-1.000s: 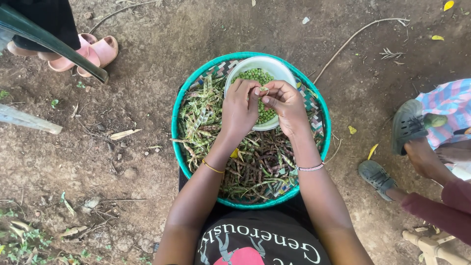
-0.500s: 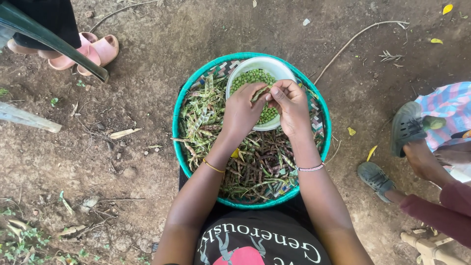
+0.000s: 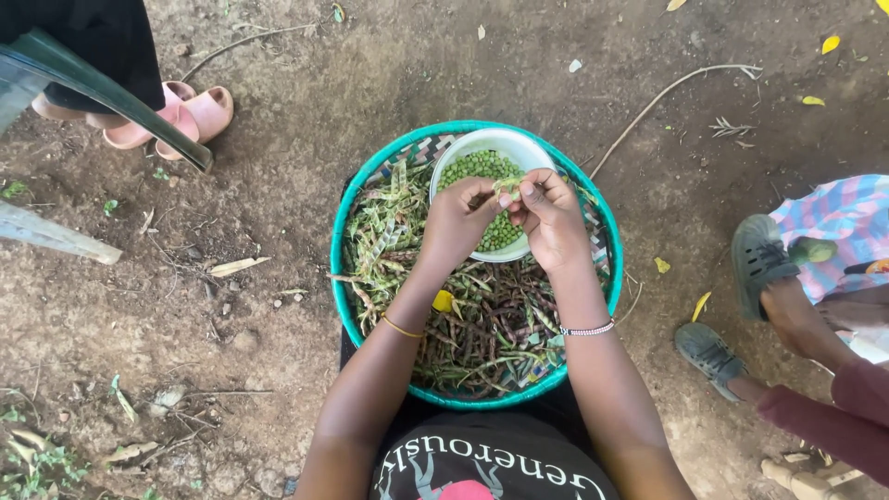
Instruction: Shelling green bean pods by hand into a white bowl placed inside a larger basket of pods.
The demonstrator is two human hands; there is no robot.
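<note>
A round basket with a teal rim [image 3: 335,268] rests on my lap, full of green and dark pea pods [image 3: 491,324]. A white bowl [image 3: 505,141] of shelled green peas [image 3: 477,168] sits in its far half. My left hand [image 3: 456,222] and my right hand [image 3: 548,215] meet over the bowl. Both pinch one green pod [image 3: 505,188] between their fingertips. A thin yellow bangle is on my left wrist, a beaded white bracelet on my right.
Bare dirt ground surrounds the basket. A person's feet in grey sandals [image 3: 755,255] and a plaid cloth [image 3: 838,227] are at the right. Pink sandals [image 3: 181,116] and a chair leg [image 3: 111,97] are at the upper left. Twigs and yellow leaves lie about.
Both hands stayed over the bowl. The fingers have shifted slightly along the pod; the right hand's fingertips have closed in toward the left.
</note>
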